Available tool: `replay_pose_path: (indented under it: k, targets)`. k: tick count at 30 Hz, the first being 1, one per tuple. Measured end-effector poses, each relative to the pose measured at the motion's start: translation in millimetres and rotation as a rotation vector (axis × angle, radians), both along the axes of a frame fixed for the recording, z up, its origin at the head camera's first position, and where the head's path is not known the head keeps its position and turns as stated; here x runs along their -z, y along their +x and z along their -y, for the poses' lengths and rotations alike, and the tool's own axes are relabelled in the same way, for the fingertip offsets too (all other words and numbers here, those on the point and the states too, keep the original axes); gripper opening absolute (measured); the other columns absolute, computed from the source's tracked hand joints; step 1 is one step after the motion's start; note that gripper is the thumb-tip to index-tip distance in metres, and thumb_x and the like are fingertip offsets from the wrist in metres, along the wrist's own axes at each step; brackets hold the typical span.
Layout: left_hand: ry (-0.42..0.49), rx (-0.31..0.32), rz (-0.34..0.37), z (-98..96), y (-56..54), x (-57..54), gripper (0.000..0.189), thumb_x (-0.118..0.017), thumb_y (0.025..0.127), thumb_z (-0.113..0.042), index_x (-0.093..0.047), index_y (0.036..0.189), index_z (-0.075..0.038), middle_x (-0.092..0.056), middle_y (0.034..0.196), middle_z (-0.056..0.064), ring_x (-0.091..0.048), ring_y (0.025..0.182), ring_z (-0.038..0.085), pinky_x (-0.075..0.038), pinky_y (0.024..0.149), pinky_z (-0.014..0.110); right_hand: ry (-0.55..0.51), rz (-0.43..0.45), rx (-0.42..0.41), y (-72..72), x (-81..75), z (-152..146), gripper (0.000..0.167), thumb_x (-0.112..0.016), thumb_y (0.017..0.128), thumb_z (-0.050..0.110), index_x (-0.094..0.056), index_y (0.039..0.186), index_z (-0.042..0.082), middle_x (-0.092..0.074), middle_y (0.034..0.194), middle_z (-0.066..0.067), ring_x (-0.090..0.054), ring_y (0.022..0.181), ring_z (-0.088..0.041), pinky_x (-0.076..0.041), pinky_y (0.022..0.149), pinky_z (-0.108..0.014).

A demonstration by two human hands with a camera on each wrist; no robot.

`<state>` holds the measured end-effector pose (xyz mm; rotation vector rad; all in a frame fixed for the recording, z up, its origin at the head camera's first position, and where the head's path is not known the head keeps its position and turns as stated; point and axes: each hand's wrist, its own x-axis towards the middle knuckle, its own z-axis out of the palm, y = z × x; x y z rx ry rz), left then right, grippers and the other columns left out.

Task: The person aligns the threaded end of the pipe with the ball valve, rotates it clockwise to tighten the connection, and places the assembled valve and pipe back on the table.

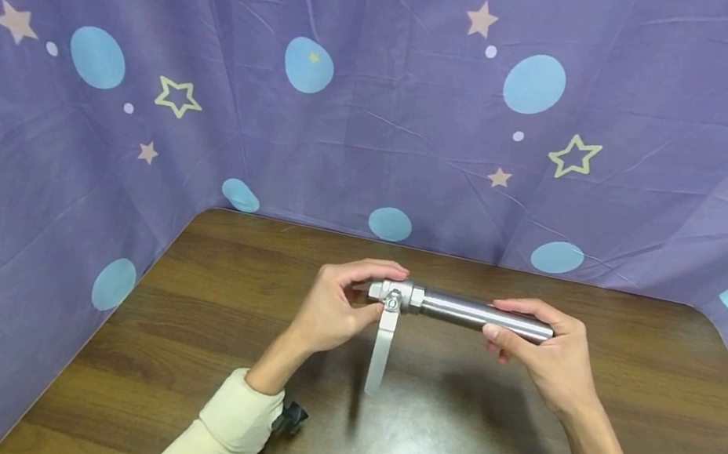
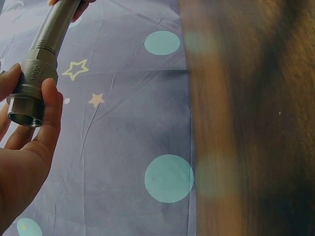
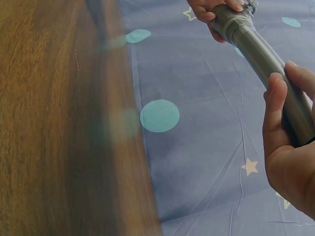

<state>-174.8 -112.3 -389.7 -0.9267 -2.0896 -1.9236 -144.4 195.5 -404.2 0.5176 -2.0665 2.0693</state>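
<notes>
A metal ball valve [image 1: 400,294] is joined end to end with a smooth steel pipe [image 1: 454,309], and both are held up over the table. My left hand [image 1: 339,306] grips the valve body, its thumb near the lever's pivot. The long flat lever handle [image 1: 378,360] points down toward me. My right hand [image 1: 547,351] grips the pipe near its far right end, thumb in front and fingers behind. In the left wrist view the valve's open end [image 2: 27,115] faces the camera, and threads show where the pipe [image 2: 54,29] meets the valve.
The brown wooden table [image 1: 172,355] lies below both hands, with shadows and a bright glare on it. A purple curtain [image 1: 362,147] with stars and blue dots hangs behind and at the sides. Black wrist devices [image 1: 289,418] sit at both cream sleeves [image 1: 237,417].
</notes>
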Motion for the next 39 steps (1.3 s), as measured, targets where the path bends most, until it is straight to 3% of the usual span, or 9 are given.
replay_pose_path:
  k: [9, 15, 17, 21, 26, 33, 39]
  targets:
    - [0.005, -0.019, -0.007, 0.0, 0.6, -0.3, 0.044, -0.068, 0.079, 0.02, -0.076, 0.12, 0.007, -0.075, 0.128, 0.024, -0.073, 0.117, 0.021, -0.067, 0.093, 0.028, 0.062, 0.011, -0.009, 0.0, -0.9, 0.2, 0.032, -0.078, 0.087, -0.013, -0.072, 0.117, -0.003, -0.078, 0.082, 0.0, -0.07, 0.064, -0.008, -0.057, 0.049, -0.026]
    - [-0.001, -0.041, -0.006, 0.4, 0.3, -0.8, 0.044, -0.067, 0.079, 0.02, -0.075, 0.121, 0.008, -0.076, 0.127, 0.024, -0.072, 0.115, 0.013, -0.066, 0.091, 0.025, 0.251, -0.06, 0.062, -1.0, -1.7, -0.5, 0.048, -0.085, 0.08, -0.01, -0.07, 0.124, 0.003, -0.076, 0.111, 0.005, -0.071, 0.086, -0.005, -0.061, 0.067, -0.019]
    - [-0.003, -0.049, -0.005, 0.6, 0.2, -0.8, 0.045, -0.066, 0.079, 0.02, -0.075, 0.121, 0.008, -0.076, 0.127, 0.024, -0.071, 0.115, 0.01, -0.066, 0.09, 0.024, 0.285, -0.088, 0.084, -1.2, -1.6, -0.1, 0.05, -0.086, 0.079, -0.01, -0.068, 0.123, 0.004, -0.074, 0.114, 0.006, -0.071, 0.089, -0.005, -0.061, 0.071, -0.017]
    - [0.0, -0.052, 0.0, 1.1, 0.7, -1.3, 0.045, -0.066, 0.079, 0.02, -0.075, 0.121, 0.008, -0.076, 0.127, 0.024, -0.071, 0.116, 0.011, -0.066, 0.092, 0.025, 0.288, -0.106, 0.091, -1.5, -1.1, 1.3, 0.046, -0.087, 0.079, -0.01, -0.067, 0.118, 0.005, -0.073, 0.108, 0.005, -0.069, 0.082, -0.004, -0.06, 0.066, -0.018]
    - [0.008, -0.051, 0.008, 1.9, 0.6, -0.9, 0.045, -0.066, 0.079, 0.02, -0.075, 0.121, 0.008, -0.075, 0.128, 0.024, -0.072, 0.118, 0.017, -0.066, 0.093, 0.027, 0.293, -0.122, 0.09, -2.0, 0.1, 2.3, 0.042, -0.087, 0.08, -0.009, -0.069, 0.114, 0.007, -0.073, 0.112, 0.003, -0.069, 0.083, -0.004, -0.06, 0.065, -0.018]
    - [0.004, -0.048, 0.014, 1.2, 0.2, -1.4, 0.044, -0.065, 0.08, 0.02, -0.075, 0.121, 0.008, -0.076, 0.127, 0.024, -0.071, 0.114, 0.007, -0.066, 0.092, 0.025, 0.284, -0.144, 0.105, -2.7, 1.8, 2.2, 0.042, -0.088, 0.078, -0.01, -0.071, 0.113, 0.006, -0.075, 0.114, 0.004, -0.071, 0.089, -0.006, -0.061, 0.068, -0.017]
    - [0.0, -0.05, 0.012, 0.6, 0.1, -1.5, 0.043, -0.066, 0.08, 0.019, -0.075, 0.121, 0.008, -0.076, 0.126, 0.024, -0.071, 0.111, 0.006, -0.067, 0.089, 0.024, 0.261, -0.145, 0.094, -2.7, 2.3, 1.6, 0.041, -0.087, 0.078, -0.012, -0.072, 0.113, 0.004, -0.077, 0.115, 0.004, -0.072, 0.089, -0.005, -0.061, 0.067, -0.016]
